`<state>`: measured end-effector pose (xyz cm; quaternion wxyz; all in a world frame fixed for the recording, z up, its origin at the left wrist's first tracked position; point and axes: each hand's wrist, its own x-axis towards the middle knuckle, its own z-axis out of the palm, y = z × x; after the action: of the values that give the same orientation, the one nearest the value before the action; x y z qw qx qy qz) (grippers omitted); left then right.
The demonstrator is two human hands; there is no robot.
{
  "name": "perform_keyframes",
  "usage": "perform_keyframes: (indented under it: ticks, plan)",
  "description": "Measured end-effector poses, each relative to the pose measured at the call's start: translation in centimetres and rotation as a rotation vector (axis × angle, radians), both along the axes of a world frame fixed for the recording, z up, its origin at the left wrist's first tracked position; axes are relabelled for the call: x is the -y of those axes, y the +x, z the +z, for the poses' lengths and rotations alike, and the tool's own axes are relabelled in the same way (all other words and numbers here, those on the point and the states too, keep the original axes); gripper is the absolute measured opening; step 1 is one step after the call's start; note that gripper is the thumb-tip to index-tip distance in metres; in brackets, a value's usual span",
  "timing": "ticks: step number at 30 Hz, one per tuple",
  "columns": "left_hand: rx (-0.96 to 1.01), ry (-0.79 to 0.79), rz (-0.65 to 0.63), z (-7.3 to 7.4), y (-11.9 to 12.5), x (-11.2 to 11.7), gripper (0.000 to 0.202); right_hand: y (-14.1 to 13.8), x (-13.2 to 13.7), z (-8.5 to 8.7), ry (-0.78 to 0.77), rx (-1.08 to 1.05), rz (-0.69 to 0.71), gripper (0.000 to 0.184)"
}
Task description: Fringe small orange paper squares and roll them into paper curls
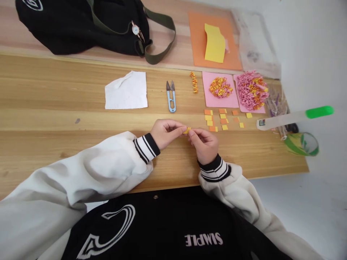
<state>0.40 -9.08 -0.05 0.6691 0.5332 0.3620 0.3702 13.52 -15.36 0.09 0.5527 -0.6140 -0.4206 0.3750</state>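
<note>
Between my two hands is a small yellow-orange paper piece [187, 130]. My left hand [168, 133] pinches one end of it with thumb and forefinger. The fingers of my right hand [204, 143] are pinched at its other end. To the right lie several small orange and yellow paper squares [223, 116] in loose rows. Beyond my hands is a short row of rolled orange paper bits [194, 82]. Blue thread snips [171, 99] lie on the table, apart from my hands.
A white cloth [127, 92] lies left of the snips. Pink sheets [207, 102] carry heaps of small pink, orange and yellow pieces [252, 90]. At right are a green-capped glue bottle [287, 119] and a green cup [291, 144]. A black bag [81, 27] lies at the back.
</note>
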Motion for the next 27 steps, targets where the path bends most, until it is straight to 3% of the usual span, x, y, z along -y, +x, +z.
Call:
perform_keyframes:
  ticks: [11, 14, 18, 22, 27]
  plan:
    - [0.001, -0.007, 0.0, 0.2, 0.1, 0.1, 0.029, 0.0, 0.1, 0.0, -0.001, -0.018, -0.001, 0.019]
    - [0.019, -0.097, 0.042, 0.2, 0.0, -0.5, 0.028, -0.1, -1.2, 0.6, -0.053, -0.046, 0.013, 0.019]
    - [0.055, -0.206, 0.167, 0.1, -0.7, -2.3, 0.028, -1.0, -4.1, 1.9, -0.119, -0.01, 0.147, 0.014]
    - [0.038, -0.138, 0.271, 0.3, -2.1, -3.2, 0.027, -2.3, -5.5, 2.2, -0.101, 0.147, 0.187, 0.013]
    - [-0.136, 0.036, 0.296, 0.5, -3.5, -2.1, 0.026, -2.7, -5.3, 1.0, -0.087, -0.008, 0.294, 0.018]
